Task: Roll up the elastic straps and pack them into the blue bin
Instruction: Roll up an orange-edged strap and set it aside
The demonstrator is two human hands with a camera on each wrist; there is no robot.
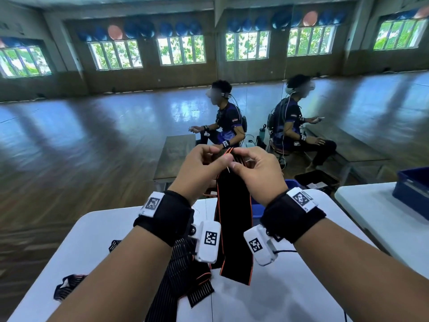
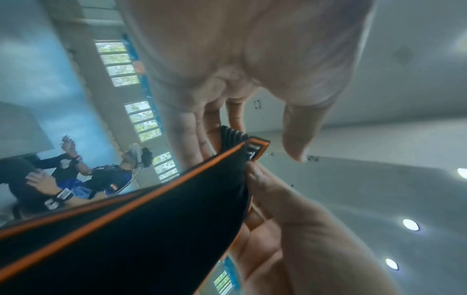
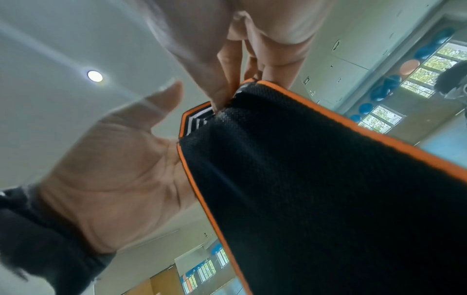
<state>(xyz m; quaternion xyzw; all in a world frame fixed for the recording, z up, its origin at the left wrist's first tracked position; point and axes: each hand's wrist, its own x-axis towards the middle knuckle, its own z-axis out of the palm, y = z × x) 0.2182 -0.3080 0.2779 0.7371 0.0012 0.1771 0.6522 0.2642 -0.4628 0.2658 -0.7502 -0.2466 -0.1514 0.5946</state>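
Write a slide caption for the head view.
Both hands pinch the top end of a black, orange-edged strap above the white table.

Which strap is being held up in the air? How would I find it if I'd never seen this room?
Start at the white table in front of the person, then look up to the two hands above its far edge. The left hand and right hand pinch the top end of one strap, which hangs down to the tabletop. It is plain black with thin orange edges, unlike the pinstriped straps lying flat on the table.
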